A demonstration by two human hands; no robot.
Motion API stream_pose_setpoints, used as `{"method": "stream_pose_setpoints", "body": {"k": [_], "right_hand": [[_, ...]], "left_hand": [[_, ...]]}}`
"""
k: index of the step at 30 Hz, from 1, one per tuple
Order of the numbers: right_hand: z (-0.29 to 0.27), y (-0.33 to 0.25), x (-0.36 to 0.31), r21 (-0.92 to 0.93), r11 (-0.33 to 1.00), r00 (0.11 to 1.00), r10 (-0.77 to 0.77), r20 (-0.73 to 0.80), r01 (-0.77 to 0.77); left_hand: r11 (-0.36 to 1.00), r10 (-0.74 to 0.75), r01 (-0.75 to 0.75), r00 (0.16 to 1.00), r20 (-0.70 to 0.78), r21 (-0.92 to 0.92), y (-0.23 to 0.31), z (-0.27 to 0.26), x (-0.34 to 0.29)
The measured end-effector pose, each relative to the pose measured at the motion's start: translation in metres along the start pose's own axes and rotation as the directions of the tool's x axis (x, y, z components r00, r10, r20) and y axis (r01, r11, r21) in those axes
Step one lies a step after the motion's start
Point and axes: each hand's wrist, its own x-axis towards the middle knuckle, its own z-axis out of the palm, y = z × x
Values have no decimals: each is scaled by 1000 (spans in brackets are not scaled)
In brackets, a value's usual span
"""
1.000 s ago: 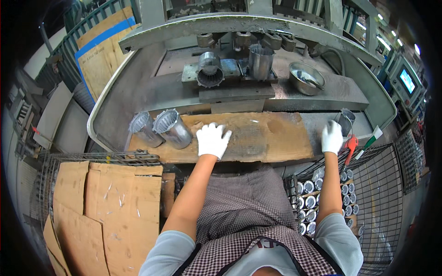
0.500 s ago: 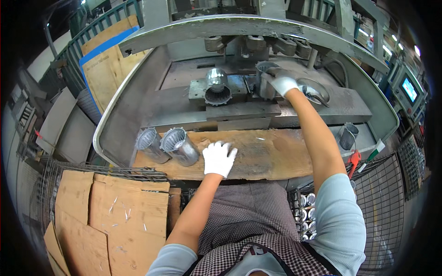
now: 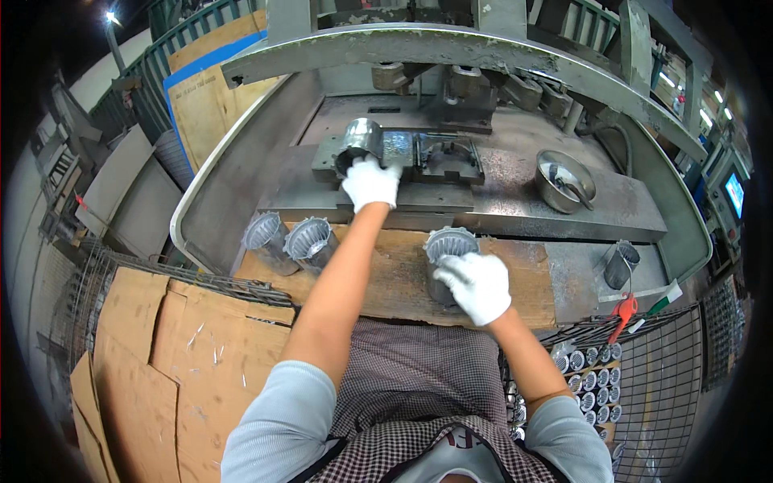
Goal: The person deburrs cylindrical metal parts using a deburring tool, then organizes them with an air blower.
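Observation:
In the machine, a shiny metal cylinder (image 3: 361, 135) lies in the left part of a clamping fixture, its open end facing me. My left hand (image 3: 373, 185), in a white glove, has its fingers curled at that near rim; part of the grip is hidden. A grey finned metal cylinder (image 3: 449, 240) stands open end up on the wooden board (image 3: 386, 282). Around its right side closes my white-gloved right hand (image 3: 477, 286). The fixture's right seat (image 3: 449, 158) holds no cylinder. Two similar cylinders, one (image 3: 270, 243) beside the other (image 3: 312, 243), stand at the board's left.
A metal bowl (image 3: 565, 182) with a tool in it rests on the machine bed. Another grey cylinder (image 3: 622, 266) stands at the right, near red-handled scissors (image 3: 623, 312). A heavy beam (image 3: 451, 47) crosses above. Cardboard (image 3: 217, 370) and a wire basket (image 3: 656, 386) flank me.
My right hand has brought a finned cylinder from the fixture's right seat down onto the board. My left hand has left the board and reached up to the shiny cylinder.

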Motion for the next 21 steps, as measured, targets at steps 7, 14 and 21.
{"method": "stream_pose_setpoints", "body": {"k": [7,14,21], "right_hand": [[-27,22,8,257,955,925,223,-306,-146],[9,76,87,117,903,910,413,32,-414],[44,93,130,-104,849,848,526,68,-518]], "left_hand": [[972,132,-184,940,-315,-144,-13,-32,12],[707,702,-695,668,-247,129,58,-44,-14],[726,687,-680,706,-173,106,81,-45,-6]]}}
